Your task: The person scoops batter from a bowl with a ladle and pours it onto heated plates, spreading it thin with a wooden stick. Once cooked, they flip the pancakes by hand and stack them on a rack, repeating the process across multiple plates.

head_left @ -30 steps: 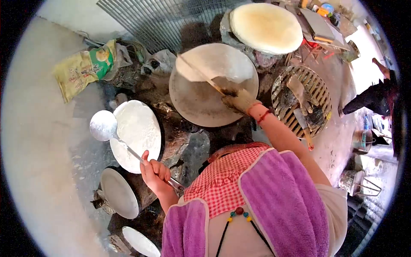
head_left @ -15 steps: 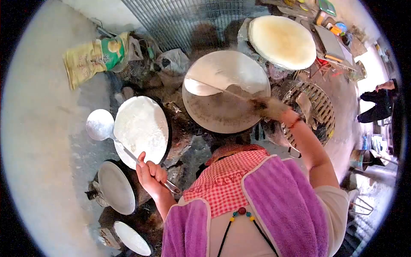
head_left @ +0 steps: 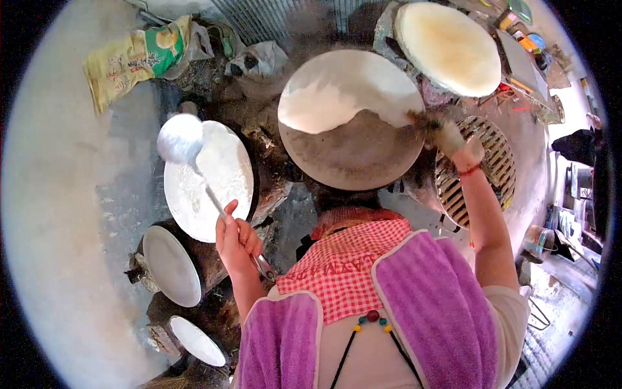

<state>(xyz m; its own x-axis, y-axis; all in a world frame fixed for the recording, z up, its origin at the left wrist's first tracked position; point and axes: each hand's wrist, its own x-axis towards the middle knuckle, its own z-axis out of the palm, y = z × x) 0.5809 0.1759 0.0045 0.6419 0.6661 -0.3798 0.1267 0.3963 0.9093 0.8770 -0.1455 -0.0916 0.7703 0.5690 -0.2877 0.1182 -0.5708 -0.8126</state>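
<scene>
My left hand [head_left: 238, 243] is closed around the handle of a metal ladle [head_left: 181, 138]. The ladle's bowl is raised over the edge of a wide round vessel of white batter [head_left: 214, 194]. At the right rim of a large round griddle [head_left: 356, 159], my right hand [head_left: 460, 146] grips a dark, brush-like tool [head_left: 424, 123]; motion blur hides its exact shape. White batter [head_left: 337, 87] covers the griddle's far part with an uneven edge, while the near part shows bare grey surface.
Beyond the griddle to the right lies a round pale flatbread stack [head_left: 447, 48]. A slatted round rack [head_left: 479, 181] stands below it. On the left are a grey round lid [head_left: 172, 266], a white dish [head_left: 197, 340] and a yellow-green sack [head_left: 136, 58]. Another person's dark clothing [head_left: 576, 146] shows far right.
My right hand has moved right, from over the griddle to its rim; the long thin stick across the batter no longer shows. The ladle has swung up and right.
</scene>
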